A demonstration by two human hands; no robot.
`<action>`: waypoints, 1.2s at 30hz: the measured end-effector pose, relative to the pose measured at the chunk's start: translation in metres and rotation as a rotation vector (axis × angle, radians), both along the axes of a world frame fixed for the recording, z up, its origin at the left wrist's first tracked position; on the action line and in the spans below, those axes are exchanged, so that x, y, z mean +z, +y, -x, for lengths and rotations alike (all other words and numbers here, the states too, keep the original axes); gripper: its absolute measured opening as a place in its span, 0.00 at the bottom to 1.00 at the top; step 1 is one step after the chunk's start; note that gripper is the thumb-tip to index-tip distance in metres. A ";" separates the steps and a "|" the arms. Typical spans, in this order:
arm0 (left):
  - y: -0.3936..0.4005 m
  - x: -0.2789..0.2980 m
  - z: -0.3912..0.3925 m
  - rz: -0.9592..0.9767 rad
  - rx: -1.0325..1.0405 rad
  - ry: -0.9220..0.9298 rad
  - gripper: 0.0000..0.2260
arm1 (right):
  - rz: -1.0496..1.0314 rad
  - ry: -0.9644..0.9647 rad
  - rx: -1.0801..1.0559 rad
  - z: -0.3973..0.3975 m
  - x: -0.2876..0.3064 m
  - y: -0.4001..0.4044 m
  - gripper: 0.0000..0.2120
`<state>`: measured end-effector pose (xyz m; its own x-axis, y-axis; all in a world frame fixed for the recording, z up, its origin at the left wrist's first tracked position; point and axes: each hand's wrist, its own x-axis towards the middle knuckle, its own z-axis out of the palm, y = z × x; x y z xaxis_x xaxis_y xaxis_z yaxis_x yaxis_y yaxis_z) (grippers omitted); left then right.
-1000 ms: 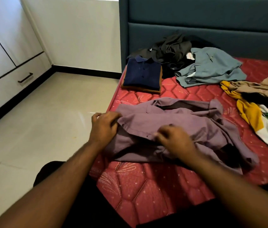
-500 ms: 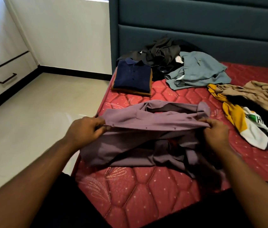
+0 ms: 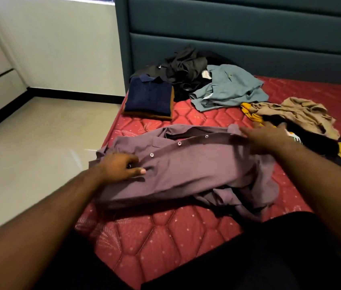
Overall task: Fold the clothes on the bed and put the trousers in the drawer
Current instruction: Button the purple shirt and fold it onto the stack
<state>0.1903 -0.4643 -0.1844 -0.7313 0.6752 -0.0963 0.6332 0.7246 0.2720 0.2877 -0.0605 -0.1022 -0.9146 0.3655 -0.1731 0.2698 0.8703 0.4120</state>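
Left arm: bare forearm entering from lower left of frame, angled up toward centre. Left hand (image 3: 121, 167): palm down, fingers curled under, thumb extended rightward; whether it pinches anything cannot be told. Right arm: bare forearm entering from lower right, reaching to upper right of centre. Right hand (image 3: 266, 136): palm down, fingers straight, spread, motion-blurred.

A teal padded headboard (image 3: 249, 28) stands upright at the back. Left of the headboard rises a pale wall (image 3: 60, 49) with a black skirting strip (image 3: 75, 95); below that wall spreads a glossy cream tiled floor (image 3: 40, 153).
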 end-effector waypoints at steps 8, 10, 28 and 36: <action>0.001 -0.059 -0.023 0.059 0.117 -0.241 0.43 | 0.592 -0.274 0.070 -0.018 -0.114 -0.071 0.42; -0.003 -0.061 -0.032 0.166 0.105 -0.199 0.46 | 0.499 -0.422 0.087 -0.025 -0.108 -0.066 0.32; -0.015 -0.087 -0.071 -0.073 0.574 0.036 0.31 | 0.215 -0.012 -0.284 -0.055 -0.091 0.020 0.19; 0.002 -0.079 -0.051 -0.198 0.263 0.354 0.16 | 0.673 0.401 0.592 -0.019 -0.101 -0.167 0.15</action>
